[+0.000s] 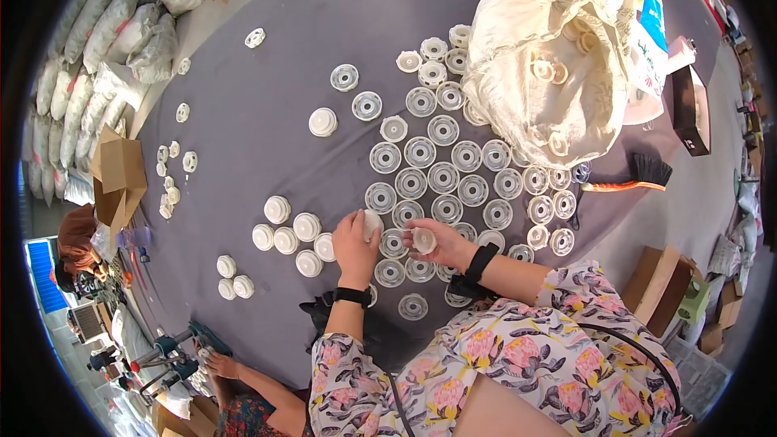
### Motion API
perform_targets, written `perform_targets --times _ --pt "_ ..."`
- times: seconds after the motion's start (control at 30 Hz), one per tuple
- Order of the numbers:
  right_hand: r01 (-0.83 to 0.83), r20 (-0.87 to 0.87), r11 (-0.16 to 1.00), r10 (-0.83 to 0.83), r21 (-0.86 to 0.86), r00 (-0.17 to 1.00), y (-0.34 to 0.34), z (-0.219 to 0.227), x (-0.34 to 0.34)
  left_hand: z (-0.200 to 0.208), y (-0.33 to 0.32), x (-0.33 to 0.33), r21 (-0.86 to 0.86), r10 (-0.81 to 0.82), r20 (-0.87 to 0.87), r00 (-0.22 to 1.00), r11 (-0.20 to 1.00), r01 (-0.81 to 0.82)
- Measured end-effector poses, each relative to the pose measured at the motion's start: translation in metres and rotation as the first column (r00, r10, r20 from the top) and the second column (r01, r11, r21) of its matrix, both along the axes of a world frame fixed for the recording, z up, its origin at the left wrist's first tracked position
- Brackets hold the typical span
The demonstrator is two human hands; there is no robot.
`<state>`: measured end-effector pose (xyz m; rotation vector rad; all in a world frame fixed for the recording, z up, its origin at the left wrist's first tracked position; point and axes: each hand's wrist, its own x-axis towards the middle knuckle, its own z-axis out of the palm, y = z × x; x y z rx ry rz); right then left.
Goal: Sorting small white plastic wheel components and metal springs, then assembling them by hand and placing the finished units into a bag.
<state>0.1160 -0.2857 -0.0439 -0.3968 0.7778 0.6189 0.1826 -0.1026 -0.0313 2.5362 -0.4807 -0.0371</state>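
My left hand [354,249] is closed on a small white round plastic part [372,224] at the near middle of the grey cloth. In my right hand [450,248], just beside it, a translucent round plastic cap [423,240] is gripped between the fingers. Both hands are over the near edge of a large group of clear plastic rings [443,179] laid flat, each with a hole at its centre. To the left of my left hand lie several white stepped round parts [307,226]; one of them sits close to my wrist.
A big white woven sack [506,73] with loose caps inside stands at the far right. Near it lie a black-bristled brush [650,171] and a dark box [690,113]. Small white parts [169,186] are scattered at left. At lower left, a co-worker's hand [220,364] is by a clamp stand [166,348].
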Motion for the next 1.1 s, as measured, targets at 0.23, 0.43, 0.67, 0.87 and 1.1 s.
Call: perform_targets --times 0.23,0.43,0.67,0.87,1.1 --pt "0.083 0.043 0.996 -0.083 0.014 0.996 -0.016 -0.001 0.016 0.013 0.009 0.007 -0.155 0.141 -0.016 0.990 0.978 -0.142" --pt "0.101 0.055 0.993 -0.105 0.062 0.993 -0.009 -0.009 0.010 -0.017 0.006 -0.008 -0.019 0.040 0.037 0.999 0.999 -0.039" --pt "0.085 0.050 0.994 -0.088 0.061 0.995 -0.013 0.005 0.006 -0.022 0.075 -0.003 0.221 0.136 0.122 0.983 0.962 -0.160" --pt "0.047 0.077 0.995 -0.054 0.092 0.996 -0.009 0.013 0.009 -0.002 0.100 -0.013 0.221 0.285 0.109 0.952 0.927 -0.302" --pt "-0.085 0.133 0.990 0.070 0.112 0.989 0.028 0.008 0.002 0.040 -0.018 -0.055 -0.180 -0.223 -0.257 0.940 0.967 0.180"
